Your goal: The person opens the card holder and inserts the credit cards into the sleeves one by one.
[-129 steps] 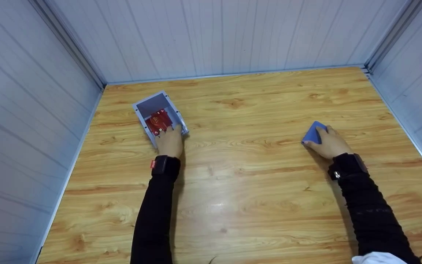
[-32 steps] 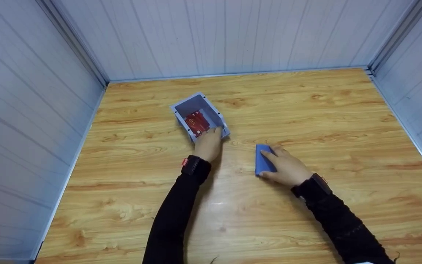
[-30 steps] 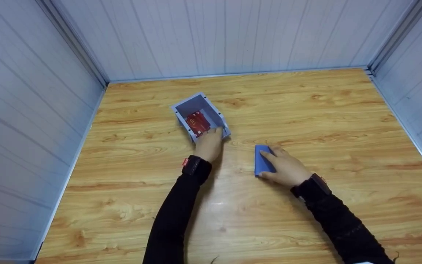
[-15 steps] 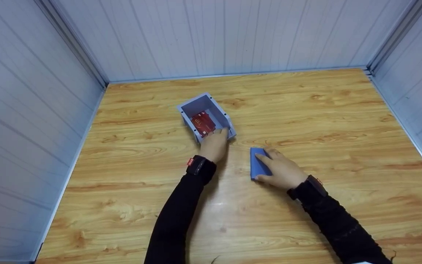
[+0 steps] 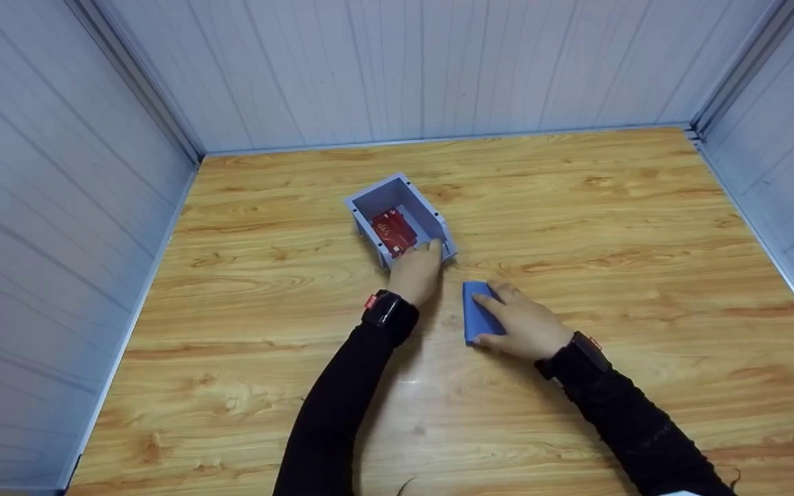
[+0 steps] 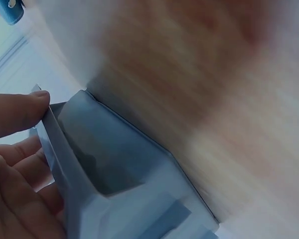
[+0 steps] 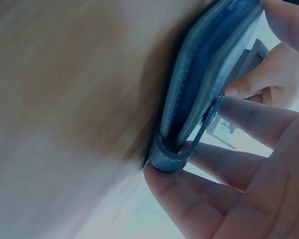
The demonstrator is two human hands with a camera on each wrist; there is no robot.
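In the head view a grey plastic bin point(image 5: 379, 200) stands on the table left of centre, its open top facing up. A red card marked VIP point(image 5: 394, 232) lies inside it. My left hand point(image 5: 416, 274) grips the bin's near edge, the thumb over the rim in the left wrist view. To the right of the bin my right hand point(image 5: 526, 324) holds a blue wallet point(image 5: 477, 317) low over the table or on it. The right wrist view shows the wallet's stitched edges and strap point(image 7: 169, 158), with my fingers along it.
The wood-patterned table point(image 5: 218, 386) has a pale panelled wall point(image 5: 452, 69) along its back. Similar walls point(image 5: 38, 241) rise at the left and right sides.
The bin, with the card in it, has slid right under my left hand. My right hand has brought the wallet left and nearer, so bin and wallet are now much closer together.
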